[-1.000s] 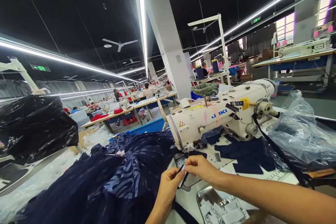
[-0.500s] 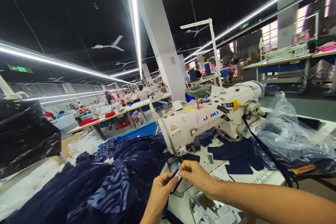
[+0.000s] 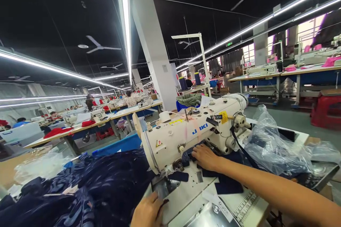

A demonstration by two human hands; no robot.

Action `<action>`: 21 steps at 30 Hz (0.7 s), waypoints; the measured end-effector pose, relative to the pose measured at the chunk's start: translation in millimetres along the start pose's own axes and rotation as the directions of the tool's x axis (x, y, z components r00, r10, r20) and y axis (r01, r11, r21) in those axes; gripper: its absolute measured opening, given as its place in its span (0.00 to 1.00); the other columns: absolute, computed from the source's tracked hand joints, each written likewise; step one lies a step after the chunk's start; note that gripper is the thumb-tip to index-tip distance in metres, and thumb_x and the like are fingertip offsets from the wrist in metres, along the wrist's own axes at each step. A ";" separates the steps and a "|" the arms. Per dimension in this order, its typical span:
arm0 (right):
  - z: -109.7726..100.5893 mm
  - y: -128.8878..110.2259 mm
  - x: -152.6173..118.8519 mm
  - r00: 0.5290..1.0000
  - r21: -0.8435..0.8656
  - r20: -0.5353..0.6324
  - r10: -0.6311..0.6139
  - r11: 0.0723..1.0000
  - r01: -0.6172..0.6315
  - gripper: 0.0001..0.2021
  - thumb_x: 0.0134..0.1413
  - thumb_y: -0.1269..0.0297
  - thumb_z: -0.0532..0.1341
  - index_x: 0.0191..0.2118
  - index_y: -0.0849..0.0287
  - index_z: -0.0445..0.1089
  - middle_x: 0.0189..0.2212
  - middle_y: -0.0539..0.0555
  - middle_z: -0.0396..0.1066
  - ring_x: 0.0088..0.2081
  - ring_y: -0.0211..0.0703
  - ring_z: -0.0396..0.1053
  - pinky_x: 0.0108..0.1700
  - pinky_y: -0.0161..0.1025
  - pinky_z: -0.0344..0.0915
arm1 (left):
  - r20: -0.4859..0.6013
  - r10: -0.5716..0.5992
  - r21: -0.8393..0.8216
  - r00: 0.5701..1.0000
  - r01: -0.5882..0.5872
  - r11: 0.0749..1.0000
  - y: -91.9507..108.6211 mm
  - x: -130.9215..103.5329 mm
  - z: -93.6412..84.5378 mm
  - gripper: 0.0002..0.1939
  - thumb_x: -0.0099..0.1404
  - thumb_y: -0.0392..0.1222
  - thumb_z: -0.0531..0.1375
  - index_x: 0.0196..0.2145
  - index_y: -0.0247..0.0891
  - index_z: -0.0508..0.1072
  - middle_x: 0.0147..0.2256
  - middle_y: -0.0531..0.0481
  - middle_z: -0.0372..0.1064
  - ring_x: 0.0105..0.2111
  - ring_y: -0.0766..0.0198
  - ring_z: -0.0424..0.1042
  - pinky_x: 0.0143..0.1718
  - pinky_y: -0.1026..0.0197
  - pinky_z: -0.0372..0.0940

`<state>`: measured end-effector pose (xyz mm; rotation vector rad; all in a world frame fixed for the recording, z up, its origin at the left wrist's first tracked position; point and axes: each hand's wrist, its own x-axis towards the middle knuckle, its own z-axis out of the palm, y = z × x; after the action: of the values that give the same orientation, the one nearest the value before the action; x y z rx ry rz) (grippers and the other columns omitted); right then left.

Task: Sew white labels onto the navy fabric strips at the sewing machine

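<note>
One left hand [image 3: 147, 210], one right hand [image 3: 206, 158], one sewing machine [image 3: 170, 142]

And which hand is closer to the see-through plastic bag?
Right. The right hand is by the sewing machine, left of the plastic bag; the left hand is farther away, lower and farther left in the picture.

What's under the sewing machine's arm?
Navy fabric pieces, with the right hand at them. That hand and the machine's arm cover part of the gap, so what lies deeper, and whether the hand grips any, can't be seen.
</note>
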<state>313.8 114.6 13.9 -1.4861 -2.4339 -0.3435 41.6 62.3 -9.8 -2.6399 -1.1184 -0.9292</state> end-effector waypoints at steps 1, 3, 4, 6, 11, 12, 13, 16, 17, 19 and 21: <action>3.4 6.3 2.6 1.000 -0.020 0.003 -0.012 1.000 0.012 0.05 0.48 0.73 0.58 0.33 0.65 0.69 0.34 0.60 0.69 0.40 0.49 0.64 0.42 0.44 0.56 | -0.036 0.138 0.170 0.990 -0.130 0.977 0.1 3.5 5.3 0.14 0.58 0.29 0.48 0.21 0.38 0.69 0.22 0.50 0.65 0.21 0.65 0.61 0.25 0.63 0.56; 9.1 12.8 5.4 0.999 -0.055 0.005 -0.049 0.997 0.049 0.04 0.48 0.72 0.59 0.32 0.64 0.69 0.34 0.59 0.68 0.40 0.49 0.63 0.43 0.44 0.55 | -0.064 0.347 0.401 0.935 -0.295 0.867 1.9 10.2 15.6 0.17 0.56 0.23 0.46 0.20 0.37 0.67 0.21 0.50 0.64 0.20 0.65 0.60 0.25 0.62 0.54; 11.4 14.1 5.9 0.998 -0.069 0.005 -0.069 0.995 0.069 0.03 0.48 0.71 0.59 0.32 0.64 0.69 0.34 0.58 0.68 0.40 0.48 0.63 0.43 0.44 0.54 | -0.060 0.402 0.459 0.914 -0.332 0.824 2.9 12.8 20.1 0.17 0.56 0.22 0.45 0.19 0.36 0.66 0.20 0.50 0.63 0.19 0.65 0.59 0.24 0.62 0.53; 15.1 15.6 6.1 0.995 -0.094 0.001 -0.104 0.990 0.104 0.03 0.50 0.71 0.58 0.32 0.63 0.68 0.33 0.58 0.68 0.39 0.47 0.62 0.43 0.44 0.53 | -0.042 0.429 0.506 0.902 -0.351 0.788 4.1 15.2 27.1 0.18 0.57 0.21 0.45 0.19 0.36 0.65 0.19 0.51 0.61 0.18 0.66 0.58 0.25 0.62 0.52; 23.9 23.4 8.7 0.983 -0.141 -0.019 -0.180 0.974 0.176 0.07 0.55 0.71 0.54 0.30 0.62 0.68 0.31 0.56 0.67 0.36 0.43 0.61 0.41 0.41 0.52 | -0.020 0.432 0.514 0.902 -0.361 0.778 0.7 11.5 34.2 0.17 0.59 0.22 0.45 0.21 0.35 0.65 0.19 0.52 0.60 0.18 0.67 0.58 0.26 0.61 0.51; 25.4 25.1 9.3 0.981 -0.147 -0.024 -0.195 0.971 0.189 0.08 0.56 0.72 0.53 0.30 0.62 0.68 0.30 0.55 0.67 0.35 0.43 0.61 0.41 0.40 0.52 | -0.030 0.441 0.515 0.897 -0.364 0.776 0.1 10.8 34.8 0.17 0.59 0.22 0.45 0.21 0.35 0.65 0.18 0.52 0.60 0.18 0.67 0.58 0.26 0.60 0.51; 26.4 26.3 9.7 0.978 -0.152 -0.030 -0.207 0.968 0.200 0.09 0.56 0.72 0.52 0.29 0.61 0.67 0.29 0.54 0.67 0.34 0.42 0.61 0.40 0.40 0.52 | -0.034 0.446 0.518 0.894 -0.366 0.773 -0.2 10.3 35.1 0.17 0.59 0.22 0.45 0.21 0.35 0.65 0.18 0.52 0.60 0.18 0.67 0.58 0.26 0.60 0.51; 26.6 25.7 8.2 0.975 -0.161 -0.058 -0.215 0.966 0.203 0.10 0.56 0.75 0.51 0.28 0.61 0.67 0.28 0.53 0.67 0.33 0.42 0.61 0.39 0.39 0.52 | 0.007 0.440 0.527 0.898 -0.377 0.762 2.6 10.0 33.7 0.15 0.59 0.23 0.47 0.22 0.35 0.66 0.18 0.52 0.61 0.19 0.66 0.59 0.27 0.60 0.51; 25.8 24.0 6.7 0.976 -0.162 -0.071 -0.206 0.968 0.192 0.11 0.56 0.76 0.50 0.29 0.61 0.67 0.28 0.54 0.66 0.33 0.43 0.61 0.40 0.40 0.52 | 0.042 0.424 0.525 0.905 -0.381 0.761 4.6 9.9 32.4 0.14 0.59 0.24 0.47 0.22 0.35 0.66 0.18 0.52 0.62 0.19 0.66 0.59 0.27 0.60 0.50; 23.8 19.5 3.0 0.979 -0.163 -0.097 -0.181 0.973 0.164 0.11 0.56 0.77 0.49 0.29 0.62 0.67 0.29 0.55 0.66 0.34 0.44 0.61 0.40 0.42 0.52 | 0.119 0.393 0.519 0.912 -0.394 0.758 8.9 9.6 28.9 0.12 0.59 0.25 0.49 0.22 0.35 0.66 0.19 0.52 0.62 0.20 0.65 0.60 0.28 0.59 0.50; 22.7 15.2 -0.1 0.981 -0.169 -0.115 -0.157 0.976 0.137 0.11 0.54 0.78 0.50 0.29 0.62 0.67 0.29 0.57 0.66 0.35 0.45 0.61 0.41 0.43 0.51 | 0.178 0.372 0.513 0.911 -0.408 0.755 12.6 9.0 25.3 0.11 0.59 0.25 0.50 0.23 0.35 0.66 0.19 0.52 0.63 0.21 0.64 0.60 0.29 0.59 0.50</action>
<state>325.1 129.0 -6.5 -1.3012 -2.4679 -0.6590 67.5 67.4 -23.4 -2.2905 -0.6532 -0.3675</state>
